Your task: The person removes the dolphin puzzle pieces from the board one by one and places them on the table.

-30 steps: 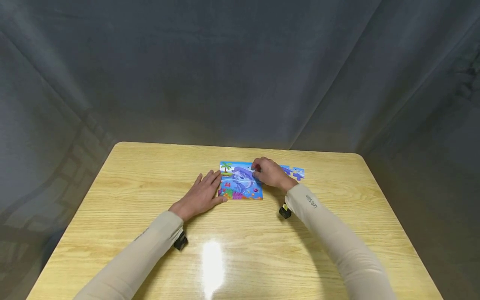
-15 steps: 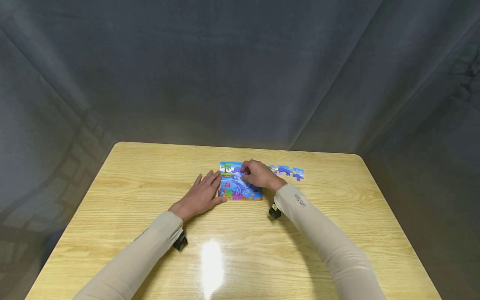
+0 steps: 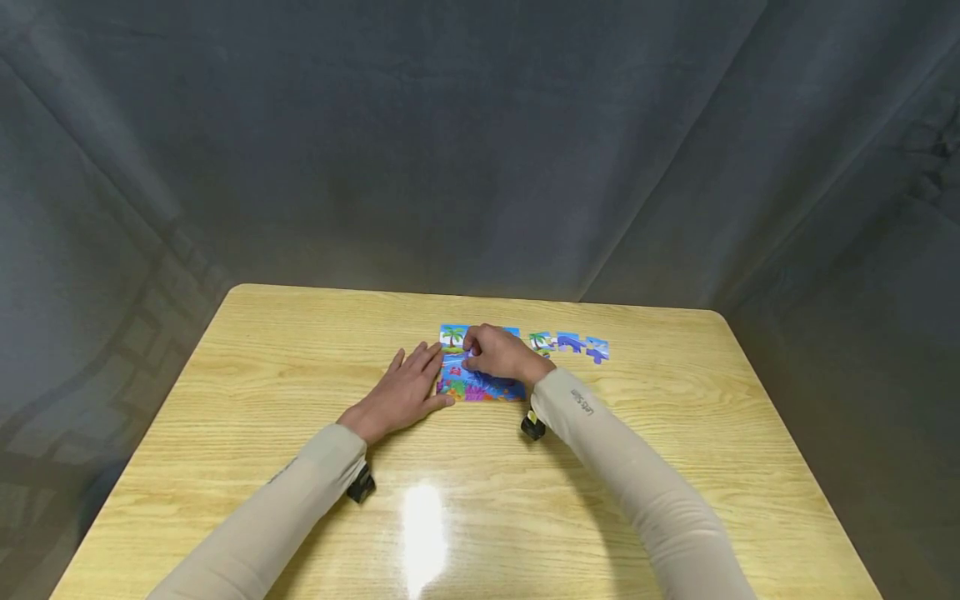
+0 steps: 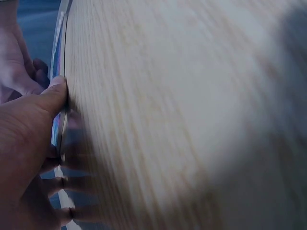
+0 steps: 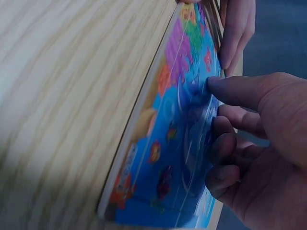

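Note:
A jigsaw board (image 3: 487, 392) with a sea picture, palm tree, coral and a dolphin, lies toward the back of the wooden table. My left hand (image 3: 401, 392) rests beside its left edge, fingers extended, thumb at the front corner. In the left wrist view the thumb (image 4: 57, 91) touches the board's edge. My right hand (image 3: 501, 354) is over the middle of the board, thumb and forefinger pinching what looks like a puzzle piece, mostly hidden. In the right wrist view its fingertips (image 5: 223, 175) curl close to the dolphin picture.
Loose puzzle pieces lie right of the board: a palm-tree piece (image 3: 540, 340), a dolphin piece (image 3: 570, 342) and a blue-purple piece (image 3: 597, 350). Grey curtains (image 3: 480, 150) hang behind the table (image 3: 315, 333). Light glares on its front part.
My right hand has moved left across the board, from its upper right to its middle. Loose pieces it covered before now show. My left hand has stayed in place.

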Demonstrator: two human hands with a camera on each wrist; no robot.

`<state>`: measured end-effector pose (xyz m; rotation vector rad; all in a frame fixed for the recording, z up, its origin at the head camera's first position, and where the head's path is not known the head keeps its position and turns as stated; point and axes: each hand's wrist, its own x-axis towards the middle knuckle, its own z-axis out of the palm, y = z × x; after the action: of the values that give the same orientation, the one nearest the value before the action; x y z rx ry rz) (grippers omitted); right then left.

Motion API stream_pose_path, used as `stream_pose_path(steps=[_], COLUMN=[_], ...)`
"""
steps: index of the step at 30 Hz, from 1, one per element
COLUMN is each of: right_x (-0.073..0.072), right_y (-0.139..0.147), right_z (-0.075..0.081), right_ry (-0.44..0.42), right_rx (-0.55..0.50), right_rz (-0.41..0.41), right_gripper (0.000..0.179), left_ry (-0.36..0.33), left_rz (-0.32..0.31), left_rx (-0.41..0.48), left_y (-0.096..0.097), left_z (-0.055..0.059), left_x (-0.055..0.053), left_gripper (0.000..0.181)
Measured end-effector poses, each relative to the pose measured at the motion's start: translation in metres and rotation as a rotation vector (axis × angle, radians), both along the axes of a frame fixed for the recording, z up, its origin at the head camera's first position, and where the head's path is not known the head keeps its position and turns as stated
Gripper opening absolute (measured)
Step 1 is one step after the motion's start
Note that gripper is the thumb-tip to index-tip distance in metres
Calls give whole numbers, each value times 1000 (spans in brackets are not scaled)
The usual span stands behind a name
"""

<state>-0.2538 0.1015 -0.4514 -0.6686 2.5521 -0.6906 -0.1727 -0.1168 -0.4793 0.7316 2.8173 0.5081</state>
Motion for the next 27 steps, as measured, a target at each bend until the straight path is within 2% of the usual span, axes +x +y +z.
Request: stream_pose_path(steps=[11,22,27], right_x=[0,-3,-4], right_y=[-5,-2,0], right_z=[1,-4,-7], right_ry=[-113,-107,-73], right_rx=[-58,-120,-115], right_rz=[-31,-48,-45], right_gripper=[20,22,24], left_ry=[-5,5,4], left_rz=[2,2,3], left_rx=[-3,6,0], left_y=[2,2,2], left_z=[0,1,1], left_x=[0,1,1], left_gripper=[86,86,86])
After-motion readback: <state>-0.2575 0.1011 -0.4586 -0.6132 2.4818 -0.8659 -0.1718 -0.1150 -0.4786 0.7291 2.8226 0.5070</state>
